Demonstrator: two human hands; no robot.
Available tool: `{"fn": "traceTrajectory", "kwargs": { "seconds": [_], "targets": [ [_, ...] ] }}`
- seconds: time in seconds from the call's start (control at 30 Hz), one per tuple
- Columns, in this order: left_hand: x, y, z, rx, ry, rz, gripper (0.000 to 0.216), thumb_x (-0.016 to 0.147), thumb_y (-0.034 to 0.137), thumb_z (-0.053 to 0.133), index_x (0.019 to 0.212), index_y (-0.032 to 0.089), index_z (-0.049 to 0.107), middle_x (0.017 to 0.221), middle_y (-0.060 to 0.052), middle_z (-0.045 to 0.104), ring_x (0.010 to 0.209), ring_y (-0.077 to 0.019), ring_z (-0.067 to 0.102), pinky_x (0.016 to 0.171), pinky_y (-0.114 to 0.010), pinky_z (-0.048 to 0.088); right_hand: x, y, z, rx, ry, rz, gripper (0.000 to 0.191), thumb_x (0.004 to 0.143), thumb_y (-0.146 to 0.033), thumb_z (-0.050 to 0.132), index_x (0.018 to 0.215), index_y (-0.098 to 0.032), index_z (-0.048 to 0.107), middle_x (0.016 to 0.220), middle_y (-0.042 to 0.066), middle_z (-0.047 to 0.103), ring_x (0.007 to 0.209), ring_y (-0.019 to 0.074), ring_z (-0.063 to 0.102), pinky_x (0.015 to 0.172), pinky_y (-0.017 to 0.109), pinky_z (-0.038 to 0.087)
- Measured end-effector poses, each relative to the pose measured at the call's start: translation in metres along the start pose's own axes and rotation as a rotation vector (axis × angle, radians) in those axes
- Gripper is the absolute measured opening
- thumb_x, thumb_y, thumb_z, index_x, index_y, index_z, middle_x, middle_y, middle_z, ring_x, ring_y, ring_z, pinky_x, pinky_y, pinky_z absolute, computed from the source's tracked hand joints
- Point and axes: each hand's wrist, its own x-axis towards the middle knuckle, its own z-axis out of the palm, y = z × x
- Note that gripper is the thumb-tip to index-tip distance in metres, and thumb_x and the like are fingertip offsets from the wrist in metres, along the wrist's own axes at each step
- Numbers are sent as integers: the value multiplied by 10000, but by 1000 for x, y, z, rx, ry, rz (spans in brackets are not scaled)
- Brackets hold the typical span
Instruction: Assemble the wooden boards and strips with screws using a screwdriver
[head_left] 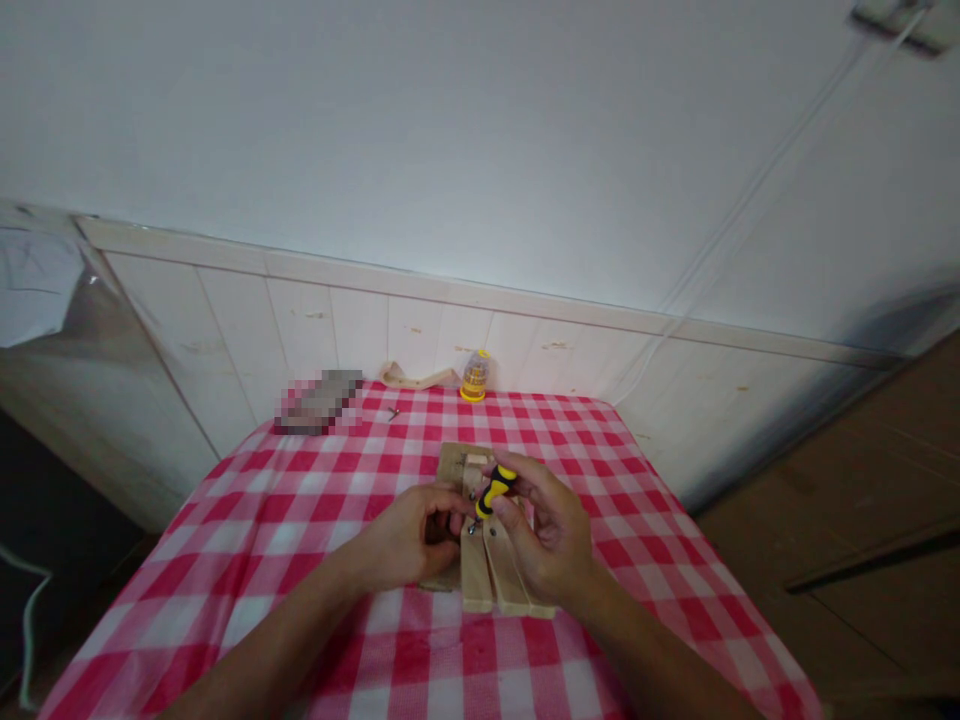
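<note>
A yellow-and-black screwdriver (496,492) is gripped by my right hand (553,525), tilted with its tip down to the left. The tip meets the upper part of flat beige strips (478,580), near small dark metal fittings. My left hand (416,535) has its fingers curled beside the tip, at the strips' left edge; what they pinch, if anything, is hidden. Under the strips lies a brown cardboard-like piece (450,465), partly covered by both hands. The strips' near ends point towards me.
A red-and-white checked cloth (360,640) covers the table. At its back edge stand a yellow container with a clear top (474,377) and a curved beige strip (416,380). A small metal piece (394,412) and a pixelated grey object (322,402) lie at back left. Behind is a panelled wall (420,335).
</note>
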Motion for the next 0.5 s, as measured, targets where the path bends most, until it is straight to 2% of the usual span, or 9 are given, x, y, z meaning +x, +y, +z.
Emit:
{"fn": "traceTrajectory", "kwargs": {
  "seconds": [0.5],
  "targets": [
    [3, -9, 5, 52, 147, 28, 151, 756, 122, 549, 808, 172, 681, 701, 18, 572, 671, -128, 501, 636, -240, 387, 4, -8, 4, -47, 55, -57, 387, 882, -167, 702, 1244, -295, 659, 1106, 68, 748, 980, 217, 725, 819, 337, 623]
  ]
}}
